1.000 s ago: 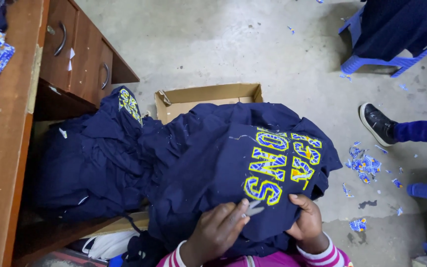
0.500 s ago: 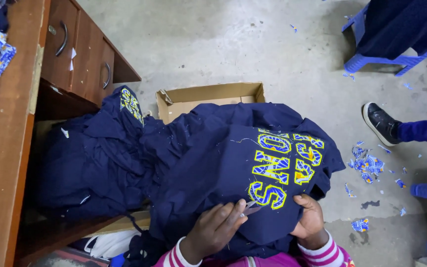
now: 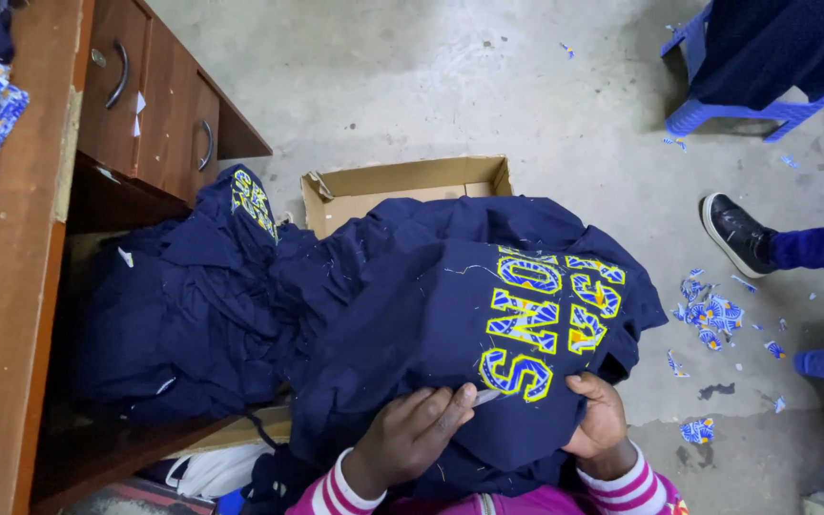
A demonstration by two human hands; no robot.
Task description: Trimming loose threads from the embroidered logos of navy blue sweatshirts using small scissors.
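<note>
A navy garment with blue and yellow appliqué letters lies over my lap. My left hand pinches a small metal tool, likely scissors, its tip at the lowest letter. My right hand grips the garment's edge just right of that letter, thumb on top of the cloth. Both wrists wear pink and white striped cuffs.
A heap of navy garments lies left, against a wooden desk with drawers. An open cardboard box sits behind my lap. Fabric scraps dot the concrete floor. Another person's shoe and blue plastic stools stand right.
The garment has shifted slightly, and both hands have stayed at the lowest letter with the tool tip against it.
</note>
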